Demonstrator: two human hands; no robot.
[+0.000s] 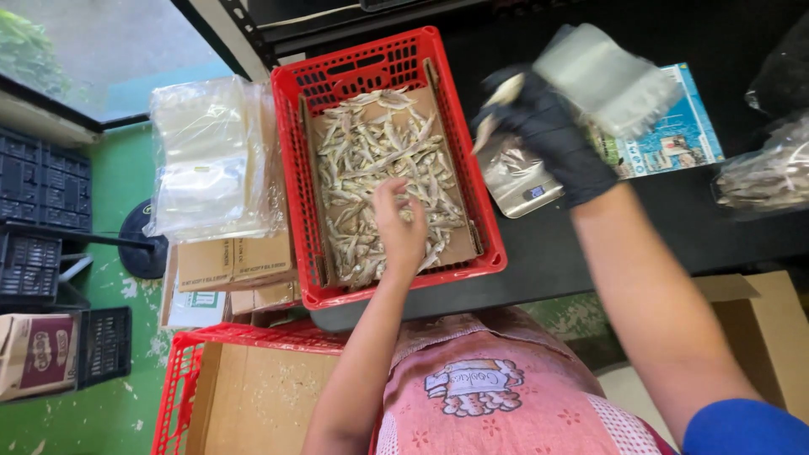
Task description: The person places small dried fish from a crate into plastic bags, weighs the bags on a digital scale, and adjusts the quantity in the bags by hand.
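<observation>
Stacked cardboard boxes [232, 270] under clear plastic bags [211, 156] — dark crates [42, 181] at the far side.

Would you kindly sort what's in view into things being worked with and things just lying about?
In use:
- left hand reaching into the dried fish
- red crate
- gloved right hand holding a clear bag

Lying about:
- stack of clear bags
- printed leaflet
- cardboard boxes
- black crates
</observation>
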